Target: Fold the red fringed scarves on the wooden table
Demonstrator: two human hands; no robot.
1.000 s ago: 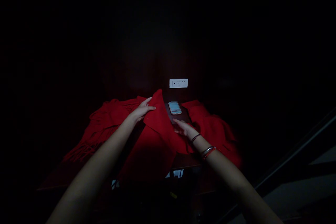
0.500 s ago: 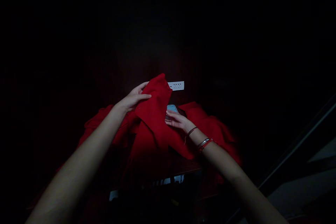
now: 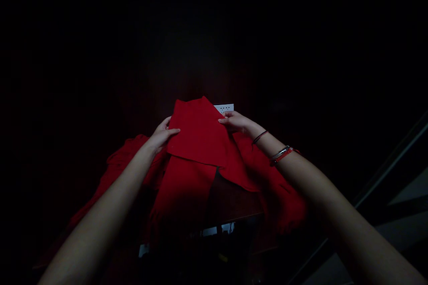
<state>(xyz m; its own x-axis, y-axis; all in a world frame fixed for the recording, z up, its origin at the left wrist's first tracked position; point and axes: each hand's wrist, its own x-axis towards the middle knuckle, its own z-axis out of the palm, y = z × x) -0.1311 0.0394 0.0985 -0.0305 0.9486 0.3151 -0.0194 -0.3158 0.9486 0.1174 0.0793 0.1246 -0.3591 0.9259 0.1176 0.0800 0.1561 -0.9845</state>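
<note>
Right hand (image 3: 236,121) now on red cloth (image 3: 198,136) (long axis front-to-back)

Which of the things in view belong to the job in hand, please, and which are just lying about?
Part of the job:
Red cloth, held up
Left hand, gripping its left side
Right hand, gripping its right side

Just around it:
White socket panel, partly hidden
Dark table, underneath
More red fabric at left and right; whether it joins the held cloth is unclear

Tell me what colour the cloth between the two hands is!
The cloth is red, with no pattern visible; it shows in the head view.
</note>
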